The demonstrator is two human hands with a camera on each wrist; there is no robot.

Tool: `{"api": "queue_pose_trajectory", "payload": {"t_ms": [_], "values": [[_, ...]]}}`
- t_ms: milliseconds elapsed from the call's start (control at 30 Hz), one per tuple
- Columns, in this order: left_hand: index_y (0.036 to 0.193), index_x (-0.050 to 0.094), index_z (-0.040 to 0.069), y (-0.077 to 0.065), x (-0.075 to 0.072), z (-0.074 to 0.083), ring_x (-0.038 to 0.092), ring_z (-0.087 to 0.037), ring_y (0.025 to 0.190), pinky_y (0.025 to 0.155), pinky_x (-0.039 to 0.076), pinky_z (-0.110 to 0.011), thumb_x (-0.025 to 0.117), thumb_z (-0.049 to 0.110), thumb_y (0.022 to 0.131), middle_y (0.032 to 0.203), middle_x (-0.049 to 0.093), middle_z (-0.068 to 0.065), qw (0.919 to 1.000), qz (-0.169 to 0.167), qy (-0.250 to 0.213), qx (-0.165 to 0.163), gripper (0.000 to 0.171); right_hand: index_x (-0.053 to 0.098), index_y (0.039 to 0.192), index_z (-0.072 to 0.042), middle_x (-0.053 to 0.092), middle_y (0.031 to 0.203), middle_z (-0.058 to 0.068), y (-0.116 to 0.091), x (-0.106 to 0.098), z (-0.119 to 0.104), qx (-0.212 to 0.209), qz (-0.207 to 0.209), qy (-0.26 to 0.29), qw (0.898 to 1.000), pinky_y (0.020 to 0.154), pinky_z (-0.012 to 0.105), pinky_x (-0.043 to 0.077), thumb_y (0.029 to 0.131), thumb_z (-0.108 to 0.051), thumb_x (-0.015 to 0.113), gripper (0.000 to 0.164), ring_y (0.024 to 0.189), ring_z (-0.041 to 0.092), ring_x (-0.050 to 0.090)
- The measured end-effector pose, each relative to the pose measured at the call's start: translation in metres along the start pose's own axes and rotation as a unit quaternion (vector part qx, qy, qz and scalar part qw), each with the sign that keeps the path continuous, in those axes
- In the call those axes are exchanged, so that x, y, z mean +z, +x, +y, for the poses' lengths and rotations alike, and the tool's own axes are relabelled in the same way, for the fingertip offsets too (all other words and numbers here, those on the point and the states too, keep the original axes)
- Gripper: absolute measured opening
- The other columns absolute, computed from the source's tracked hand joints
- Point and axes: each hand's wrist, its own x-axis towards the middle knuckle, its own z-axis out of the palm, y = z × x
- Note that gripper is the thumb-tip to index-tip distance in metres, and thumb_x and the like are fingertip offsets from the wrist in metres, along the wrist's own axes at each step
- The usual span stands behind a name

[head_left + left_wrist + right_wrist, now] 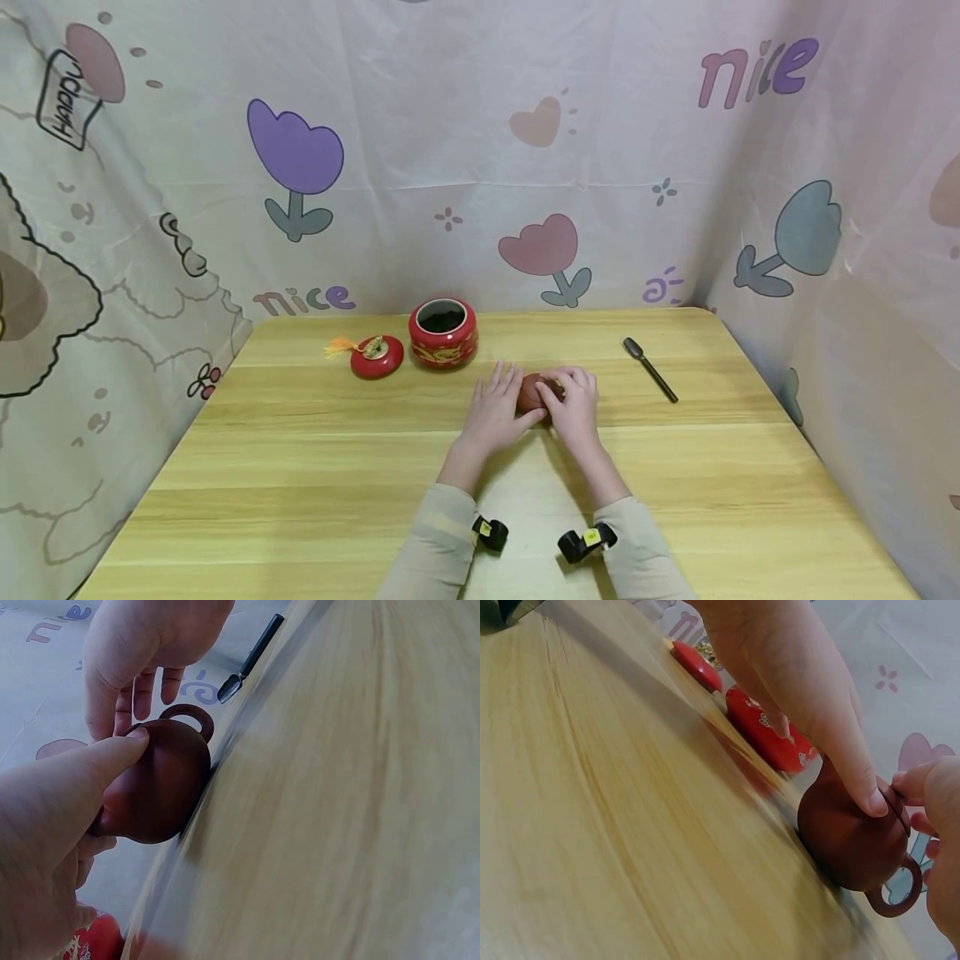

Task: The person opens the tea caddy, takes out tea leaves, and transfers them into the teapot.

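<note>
A small reddish-brown clay teapot (pixel 529 395) sits on the table, partly covered by both hands. My left hand (pixel 495 419) holds it from the spout side, with the thumb on the pot's shoulder and the fingers around the far side, as the left wrist view shows. At the top, my right hand (pixel 576 408) pinches the teapot lid (pixel 895 802) with thumb and fingers; its knob is hidden behind them. The lid appears seated on or very near the rim. Beneath the right hand, the loop handle (pixel 206 724) sticks out freely.
A red lidless jar (pixel 442 348) with gold pattern and dark contents stands at the back edge. Left of it lies its red lid (pixel 375 363) with an orange tassel. On the right, a dark small scoop (pixel 655 377) lies on the wooden table (pixel 300 467). Printed cloth hangs behind.
</note>
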Motion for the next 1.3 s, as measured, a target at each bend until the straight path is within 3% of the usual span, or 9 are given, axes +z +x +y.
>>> {"api": "queue_pose_trajectory", "payload": {"t_ms": [333,633,900,1100,1300], "values": [[0.155,0.026,0.011,-0.003,-0.002,0.000,0.008,-0.026,0.154,0.120,0.015,-0.059,0.046,0.066,0.092,0.162,0.024,-0.009,1.0000,-0.005,-0.003,-0.006,0.086,0.074,0.096,-0.002,0.063,0.108,0.019,0.000,-0.004,-0.002,0.030,-0.014,0.006,0.999,0.096,0.053,0.035,0.085,-0.015,0.075,0.018,0.110,0.037,0.047],[0.154,0.028,0.010,-0.005,-0.014,-0.002,0.008,-0.028,0.154,0.119,0.016,-0.062,0.048,0.064,0.092,0.162,0.024,-0.011,1.0000,0.003,0.001,-0.001,0.084,0.073,0.095,-0.002,0.063,0.107,0.019,0.005,-0.009,-0.003,0.012,-0.008,-0.003,1.000,0.095,0.052,0.035,0.084,-0.014,0.075,0.017,0.111,0.037,0.046],[0.154,0.028,0.007,-0.002,-0.031,-0.009,0.012,-0.032,0.153,0.118,0.018,-0.062,0.047,0.063,0.094,0.160,0.027,-0.014,0.9990,0.020,0.041,0.002,0.084,0.073,0.097,-0.003,0.063,0.110,0.020,0.012,-0.015,-0.009,0.004,-0.010,0.002,1.000,0.093,0.050,0.034,0.084,-0.015,0.075,0.017,0.107,0.037,0.046],[0.155,0.026,0.010,-0.002,-0.041,-0.017,0.013,-0.032,0.153,0.120,0.016,-0.061,0.049,0.063,0.092,0.161,0.026,-0.011,0.9982,0.031,0.047,-0.020,0.085,0.073,0.097,-0.002,0.063,0.109,0.020,0.018,-0.016,-0.013,-0.016,-0.010,-0.004,1.000,0.096,0.052,0.034,0.083,-0.013,0.075,0.017,0.110,0.037,0.046],[0.155,0.026,0.012,-0.007,-0.050,-0.028,0.010,-0.031,0.153,0.120,0.013,-0.061,0.053,0.061,0.091,0.162,0.026,-0.010,0.9976,0.050,0.017,-0.044,0.085,0.073,0.096,-0.002,0.063,0.107,0.018,0.023,-0.016,-0.018,-0.030,-0.009,0.001,1.000,0.096,0.051,0.034,0.083,-0.013,0.076,0.017,0.108,0.036,0.046]]}}
